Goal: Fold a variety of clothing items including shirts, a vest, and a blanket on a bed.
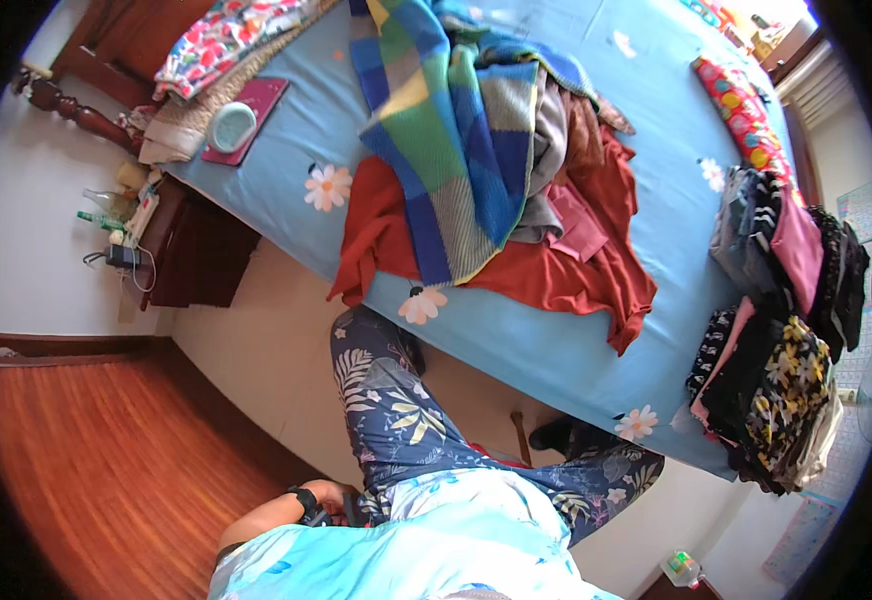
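Observation:
My left hand [337, 499], with a black band at the wrist, is low beside my left thigh at the hip; a dark thing is at its fingers, and whether they grip it I cannot tell. My right hand is out of view. Before me on the bed [278, 202] lies a loose heap: a blue, green and yellow checked knit blanket [428, 142] on top, a rust-red cloth [556, 281] spread beneath, and grey [548, 142], brown [582, 135] and pink [577, 225] cloths between them.
Folded clothes stand in stacks [788, 390] along the bed's right edge, beside a red patterned roll [743, 112]. A round pale container [232, 127] sits on a maroon flat item [271, 105] at left. A dark wooden nightstand [200, 255] stands beside the bed.

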`<state>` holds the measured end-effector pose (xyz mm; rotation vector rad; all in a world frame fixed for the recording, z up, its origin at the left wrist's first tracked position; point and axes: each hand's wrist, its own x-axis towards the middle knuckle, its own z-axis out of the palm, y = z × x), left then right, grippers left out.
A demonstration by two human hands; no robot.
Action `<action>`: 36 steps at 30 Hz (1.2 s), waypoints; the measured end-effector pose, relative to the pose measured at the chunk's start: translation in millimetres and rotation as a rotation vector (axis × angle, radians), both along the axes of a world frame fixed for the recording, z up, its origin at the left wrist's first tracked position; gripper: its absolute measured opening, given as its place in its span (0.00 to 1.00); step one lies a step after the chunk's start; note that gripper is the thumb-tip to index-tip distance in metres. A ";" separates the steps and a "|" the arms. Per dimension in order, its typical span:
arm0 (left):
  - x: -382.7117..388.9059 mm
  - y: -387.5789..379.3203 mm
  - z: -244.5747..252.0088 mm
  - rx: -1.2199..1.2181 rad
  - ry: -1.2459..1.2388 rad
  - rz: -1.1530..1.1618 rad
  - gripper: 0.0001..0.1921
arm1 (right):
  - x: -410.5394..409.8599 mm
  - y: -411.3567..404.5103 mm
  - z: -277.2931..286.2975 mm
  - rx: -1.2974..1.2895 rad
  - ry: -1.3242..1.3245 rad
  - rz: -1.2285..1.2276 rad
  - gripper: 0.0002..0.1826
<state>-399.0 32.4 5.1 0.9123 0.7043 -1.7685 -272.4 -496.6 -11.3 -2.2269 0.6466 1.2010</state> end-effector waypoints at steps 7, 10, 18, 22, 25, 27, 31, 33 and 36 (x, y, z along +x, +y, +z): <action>103.0 60.0 -12.3 0.458 -0.467 -0.452 0.14 | 12.5 -27.5 7.0 -0.052 0.402 0.283 0.15; 186.0 81.7 54.6 0.692 -0.880 -0.613 0.14 | 56.6 -53.9 -4.3 -0.406 0.353 0.861 0.14; 316.3 126.0 107.7 1.065 -1.903 -0.035 0.32 | 220.6 112.5 126.2 -0.184 -1.085 0.669 0.22; 383.8 146.4 112.7 1.286 -1.890 0.031 0.41 | 260.5 194.3 103.4 0.013 -1.066 0.801 0.41; 428.1 156.5 99.1 1.380 -1.843 0.149 0.43 | 265.6 222.5 82.0 -0.028 -0.926 0.859 0.40; 453.2 166.2 89.1 1.433 -1.843 0.184 0.43 | 259.9 223.8 63.4 0.096 -1.015 0.863 0.38; 485.7 188.7 52.0 1.528 -1.849 0.152 0.39 | 243.9 219.6 57.4 0.186 -1.007 0.825 0.26; 498.4 200.3 42.2 1.533 -1.713 0.177 0.24 | 239.6 214.3 59.8 0.189 -1.025 0.789 0.22; 501.0 204.8 42.4 1.610 -1.815 0.321 0.11 | 241.5 206.4 66.7 0.196 -0.976 0.746 0.18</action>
